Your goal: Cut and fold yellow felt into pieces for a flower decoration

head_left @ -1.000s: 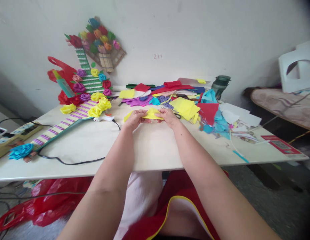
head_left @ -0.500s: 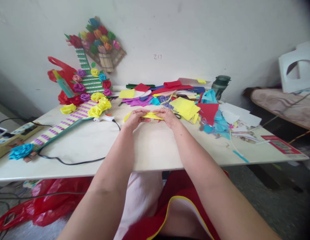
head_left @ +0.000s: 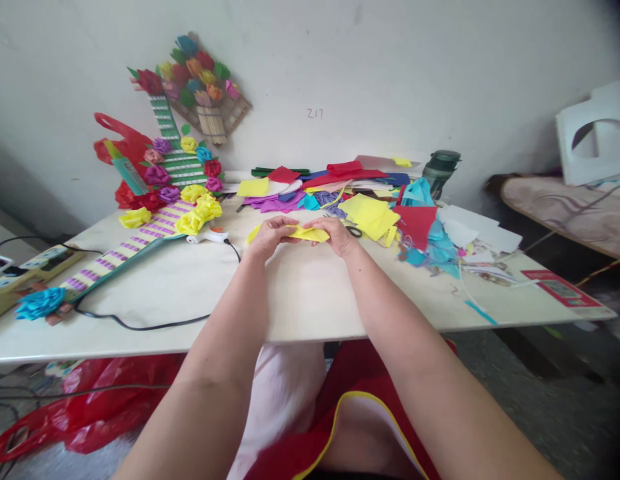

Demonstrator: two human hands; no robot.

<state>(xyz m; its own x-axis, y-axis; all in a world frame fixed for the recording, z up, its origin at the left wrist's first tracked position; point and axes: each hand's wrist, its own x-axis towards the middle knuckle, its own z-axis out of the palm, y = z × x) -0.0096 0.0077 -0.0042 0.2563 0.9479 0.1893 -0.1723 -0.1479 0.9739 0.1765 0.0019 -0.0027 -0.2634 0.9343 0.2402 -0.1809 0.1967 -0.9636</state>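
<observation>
A strip of yellow crepe paper (head_left: 310,233) is stretched between my two hands, just above the white table (head_left: 310,300). My left hand (head_left: 273,237) is closed on its left part, and a yellow end sticks out beyond the fingers. My right hand (head_left: 335,235) pinches the right part between thumb and fingers. Beside my right hand lies a pair of scissors with dark handles (head_left: 354,231), partly hidden. A white glue gun (head_left: 208,237) with a black cord rests left of my left hand.
Yellow sheets (head_left: 371,217), red paper (head_left: 416,227) and blue scraps (head_left: 443,253) are piled behind and right. A dark bottle (head_left: 441,172) stands at the back. Left are a flower-decorated guitar shape (head_left: 135,243) and a power strip (head_left: 40,270).
My fingers have shifted slightly on the yellow paper, and more of it shows flat near my right hand. Both arms have stayed almost in place.
</observation>
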